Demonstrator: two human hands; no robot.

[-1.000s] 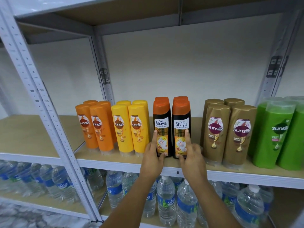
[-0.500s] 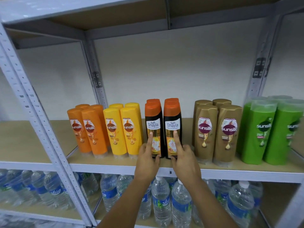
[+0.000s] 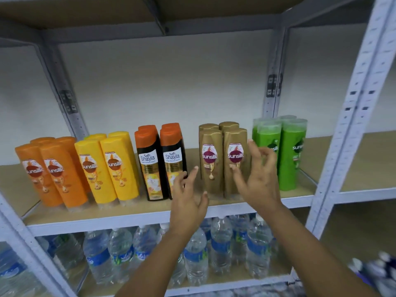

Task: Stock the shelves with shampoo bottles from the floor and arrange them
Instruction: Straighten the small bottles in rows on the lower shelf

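**Both hands off the bottles, in front of the gold pair**

I see my left hand (image 3: pixel 188 202) raised before the shelf (image 3: pixel 132 213), fingers spread and relaxed, its grip released and holding nothing. It sits between the black Shayla bottles (image 3: pixel 162 161) and the gold Sunsilk bottles (image 3: pixel 224 159), the fingertips near the black pair's lower right edge; I cannot tell whether they touch. My right hand (image 3: pixel 260 179) is lifted just right of the gold bottles, fingers loosely parted, grip released too, partly covering the green bottles (image 3: pixel 285 155) behind it.

The shampoo stands upright along the shelf in colour groups, each two wide and two deep: orange bottles (image 3: pixel 51 172) at the far left, then yellow bottles (image 3: pixel 109 168), black with orange caps, gold, and green at the right end beside the upright post (image 3: pixel 351 116). The orange and yellow groups appear to lean, which may be the wide lens.

On the shelf below stand water bottles (image 3: pixel 197 251) with blue labels. At the lower right corner something blurred and purple-white shows; I cannot make it out.
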